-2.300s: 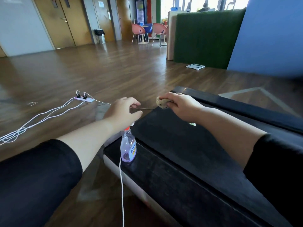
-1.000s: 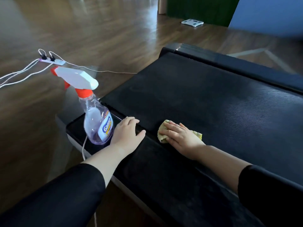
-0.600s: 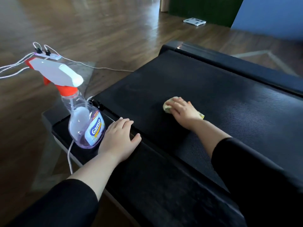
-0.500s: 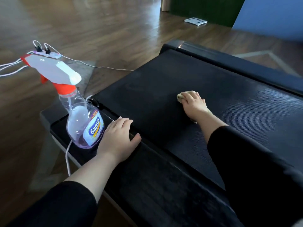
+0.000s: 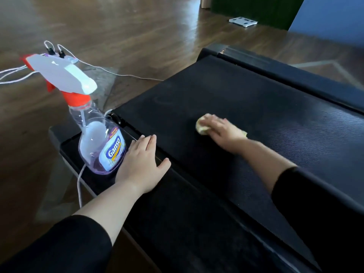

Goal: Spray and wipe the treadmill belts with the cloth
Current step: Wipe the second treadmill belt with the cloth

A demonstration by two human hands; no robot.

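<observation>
A black treadmill belt [image 5: 256, 107] fills the right and centre of the head view. My right hand [image 5: 222, 131] presses a small yellow cloth [image 5: 201, 127] flat on the belt; most of the cloth is hidden under the palm. My left hand [image 5: 141, 160] rests flat with fingers apart on the near side rail [image 5: 177, 203], holding nothing. A clear spray bottle [image 5: 98, 142] with purple liquid, an orange neck and a white trigger head stands upright on the rail corner, right beside my left hand.
A white cable [image 5: 79, 186] hangs off the rail below the bottle. A white power strip [image 5: 65, 58] with plugged cords lies on the wooden floor to the left. A white scale [image 5: 243, 22] sits on the floor near a green partition [image 5: 256, 10].
My right hand has slid the cloth along the belt, first away from me, then back to the left. My left hand has stayed flat on the rail by the bottle.
</observation>
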